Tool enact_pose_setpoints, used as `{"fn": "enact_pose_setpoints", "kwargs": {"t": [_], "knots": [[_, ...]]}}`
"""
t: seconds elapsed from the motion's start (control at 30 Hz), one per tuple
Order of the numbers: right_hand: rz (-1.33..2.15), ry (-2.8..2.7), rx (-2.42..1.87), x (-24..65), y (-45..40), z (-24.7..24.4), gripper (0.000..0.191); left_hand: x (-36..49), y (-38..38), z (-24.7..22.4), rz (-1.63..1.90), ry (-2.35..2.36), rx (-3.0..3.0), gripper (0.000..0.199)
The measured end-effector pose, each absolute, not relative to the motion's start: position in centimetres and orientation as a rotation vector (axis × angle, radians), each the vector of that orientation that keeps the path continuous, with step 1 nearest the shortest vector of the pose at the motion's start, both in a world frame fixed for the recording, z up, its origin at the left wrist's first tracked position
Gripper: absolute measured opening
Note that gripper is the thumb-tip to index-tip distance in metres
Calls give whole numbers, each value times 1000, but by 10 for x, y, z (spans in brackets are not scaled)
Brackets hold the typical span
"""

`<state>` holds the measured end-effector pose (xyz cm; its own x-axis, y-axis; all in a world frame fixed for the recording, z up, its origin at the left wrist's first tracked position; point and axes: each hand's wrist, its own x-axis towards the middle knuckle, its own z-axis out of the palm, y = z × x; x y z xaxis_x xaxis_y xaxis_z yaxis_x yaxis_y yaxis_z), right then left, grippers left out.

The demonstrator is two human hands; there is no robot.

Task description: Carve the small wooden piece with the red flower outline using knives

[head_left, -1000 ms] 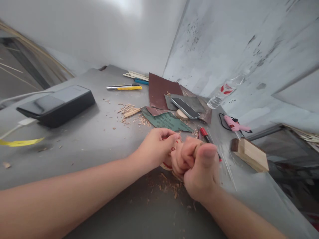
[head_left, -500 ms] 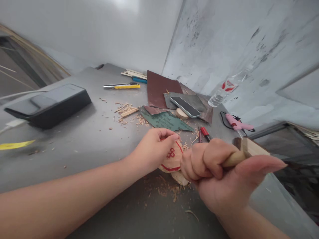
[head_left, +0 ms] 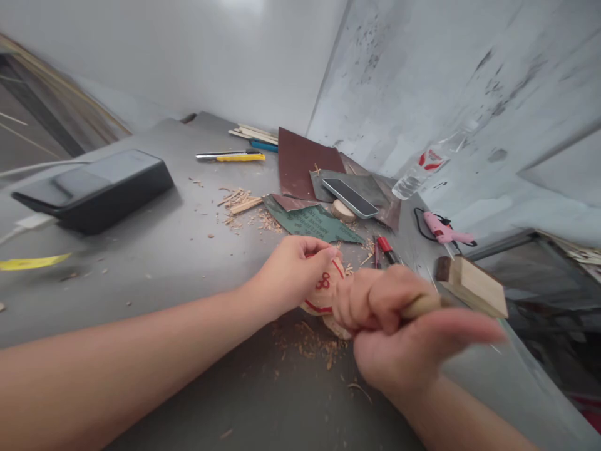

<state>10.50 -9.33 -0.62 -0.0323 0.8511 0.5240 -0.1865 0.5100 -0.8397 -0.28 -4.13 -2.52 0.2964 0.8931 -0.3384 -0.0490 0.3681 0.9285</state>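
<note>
Under the fingers and thumb of my left hand [head_left: 293, 272] is a round wood slice [head_left: 323, 283], held by its far edge. It bears a red border line and a red figure in the middle. Another pale piece of wood [head_left: 337, 327] shows below its near edge. My right hand [head_left: 387, 319] is wrapped round the wooden handle of a carving tool [head_left: 421, 305], thumb stretched out along the side. The fist covers the tool's working end and the right side of the slice. Wood shavings [head_left: 323, 357] lie in front of the slice.
Sandpaper sheets [head_left: 312, 222], a phone [head_left: 351, 197] and a red marker [head_left: 385, 249] lie beyond the hands. A wood block [head_left: 476, 285] and pink glue gun [head_left: 446, 228] are right; a utility knife [head_left: 230, 156] and black device [head_left: 98, 200] left. A bottle [head_left: 427, 163] stands behind.
My right hand has moved left and slightly down with the tool, exposing more of the wood block. My left hand keeps its hold on the slice. The view has shifted slightly.
</note>
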Motion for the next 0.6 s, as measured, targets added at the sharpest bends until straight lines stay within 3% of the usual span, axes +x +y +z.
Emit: {"fn": "enact_pose_setpoints", "kwargs": {"t": [0.3,0.6], "knots": [[1215,-1271,-633,111,-76,-7,68,-5,-41,-25,806,1061,1025,22],[1187,-1250,-713,110,-88,15,83,-4,-39,-29,802,1119,1046,21]]}}
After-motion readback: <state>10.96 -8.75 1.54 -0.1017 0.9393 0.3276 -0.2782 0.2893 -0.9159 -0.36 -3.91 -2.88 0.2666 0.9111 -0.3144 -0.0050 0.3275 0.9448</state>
